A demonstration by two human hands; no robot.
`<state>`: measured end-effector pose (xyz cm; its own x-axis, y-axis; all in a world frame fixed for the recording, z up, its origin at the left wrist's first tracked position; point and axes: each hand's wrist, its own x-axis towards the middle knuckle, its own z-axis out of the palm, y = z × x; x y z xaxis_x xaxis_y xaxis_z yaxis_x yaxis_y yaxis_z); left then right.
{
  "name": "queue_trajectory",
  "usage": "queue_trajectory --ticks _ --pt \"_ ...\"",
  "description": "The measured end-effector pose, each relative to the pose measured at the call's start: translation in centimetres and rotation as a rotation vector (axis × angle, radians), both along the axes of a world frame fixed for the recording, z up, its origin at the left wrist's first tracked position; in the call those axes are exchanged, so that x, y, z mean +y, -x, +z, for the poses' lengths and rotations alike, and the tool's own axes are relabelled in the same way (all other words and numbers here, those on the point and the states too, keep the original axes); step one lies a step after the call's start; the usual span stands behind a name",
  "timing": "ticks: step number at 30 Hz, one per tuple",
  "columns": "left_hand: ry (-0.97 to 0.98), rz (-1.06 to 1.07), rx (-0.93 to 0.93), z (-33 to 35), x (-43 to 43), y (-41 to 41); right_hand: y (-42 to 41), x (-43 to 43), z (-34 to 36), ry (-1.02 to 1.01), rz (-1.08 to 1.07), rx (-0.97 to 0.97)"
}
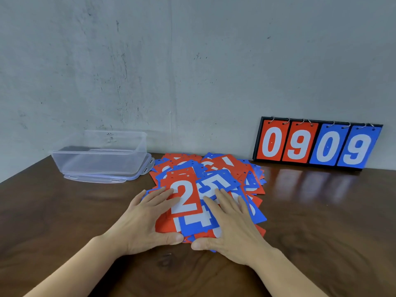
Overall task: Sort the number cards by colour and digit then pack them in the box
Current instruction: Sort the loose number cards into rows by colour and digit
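A grey concrete wall (192, 61) rises behind a dark wooden table (64, 211). Leaning on the wall at the far right stands a flip scoreboard (317, 144) reading 0 9 in red and 0 9 in blue. At the far left a clear plastic box (96, 163) sits upright on its lid (94, 179), with no cards in it. The number cards (214, 166) lie between them in a loose mixed heap of red and blue. Both hands rest flat on the near end of the heap with fingers straight and gripping nothing. The left hand (147, 219) touches a red 2 (184, 198), the right hand (233, 226) a blue 5 (216, 182) – thumbs meet at the heap's near edge, below a blue 4 (199, 224)
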<state>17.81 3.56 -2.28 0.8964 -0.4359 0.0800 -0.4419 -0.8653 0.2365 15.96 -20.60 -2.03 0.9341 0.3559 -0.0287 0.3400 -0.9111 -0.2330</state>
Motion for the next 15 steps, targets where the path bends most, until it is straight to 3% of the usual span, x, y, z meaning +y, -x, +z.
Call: queue_trajectory --ticks 6,15 --pt "0.059 0.0 -0.043 0.4 -0.6 1.0 -0.9 -1.9 0.9 -0.065 0.064 0.012" --pt "-0.028 -0.026 -0.002 -0.2 -2.5 0.1 -0.8 -6.0 -1.2 0.134 0.027 0.092"
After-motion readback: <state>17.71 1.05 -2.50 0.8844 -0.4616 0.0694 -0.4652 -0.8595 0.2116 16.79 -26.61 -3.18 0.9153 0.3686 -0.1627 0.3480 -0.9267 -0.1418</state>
